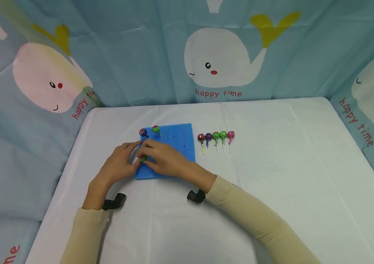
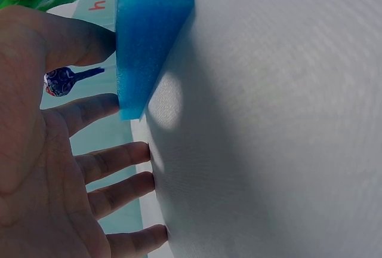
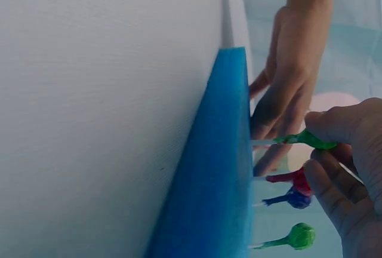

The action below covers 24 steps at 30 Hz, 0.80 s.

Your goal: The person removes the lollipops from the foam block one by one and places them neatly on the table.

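Note:
My right hand (image 1: 167,158) pinches a green-wrapped lollipop (image 3: 318,141) by its head. The white stick of that lollipop stands upright at the top face of a blue foam block (image 1: 181,137). My left hand (image 1: 116,164) lies along the block's left side with its fingers extended. In the left wrist view, the left thumb (image 2: 83,42) and index finger touch the foam, while the other fingertips rest at the white table. A blue-purple lollipop (image 1: 143,132), a green lollipop (image 1: 155,129) and a red lollipop (image 3: 296,179) also stand in the foam.
Right of the block, several lollipops lie in a row, among them a dark red lollipop (image 1: 201,138) and a pink lollipop (image 1: 231,135). Small holes dot the foam top. A whale-print curtain (image 1: 160,55) surrounds the white table (image 1: 272,165). Black wrist cameras sit on both wrists.

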Motion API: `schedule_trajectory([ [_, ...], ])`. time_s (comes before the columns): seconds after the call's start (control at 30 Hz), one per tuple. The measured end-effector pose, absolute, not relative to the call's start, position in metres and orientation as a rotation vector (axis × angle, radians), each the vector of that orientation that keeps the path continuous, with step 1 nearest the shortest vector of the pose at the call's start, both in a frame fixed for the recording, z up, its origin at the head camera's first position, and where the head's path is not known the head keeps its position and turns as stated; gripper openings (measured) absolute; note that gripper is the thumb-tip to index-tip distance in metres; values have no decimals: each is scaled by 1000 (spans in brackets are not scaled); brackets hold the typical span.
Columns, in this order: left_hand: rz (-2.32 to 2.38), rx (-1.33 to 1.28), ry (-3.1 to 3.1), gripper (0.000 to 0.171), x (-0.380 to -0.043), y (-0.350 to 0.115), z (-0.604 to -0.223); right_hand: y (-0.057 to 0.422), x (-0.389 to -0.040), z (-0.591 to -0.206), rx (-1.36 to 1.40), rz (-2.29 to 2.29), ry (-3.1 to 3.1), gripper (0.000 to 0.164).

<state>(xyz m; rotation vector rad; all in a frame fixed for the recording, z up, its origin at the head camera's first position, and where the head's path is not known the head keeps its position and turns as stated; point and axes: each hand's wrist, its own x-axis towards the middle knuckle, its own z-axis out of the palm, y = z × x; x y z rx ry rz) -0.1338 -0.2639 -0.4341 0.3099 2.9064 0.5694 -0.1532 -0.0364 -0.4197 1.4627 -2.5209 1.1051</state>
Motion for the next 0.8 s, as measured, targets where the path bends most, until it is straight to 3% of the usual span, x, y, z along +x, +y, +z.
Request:
schedule_trajectory([
  [0.4,569,293,2911,69,-132,-263,-432,-25,-151,-399,1384,1137,-2459,26],
  [0.8,501,279,2903,69,-133,-260,-434,29,-152,-399,1232,1240,-2500,24],
])
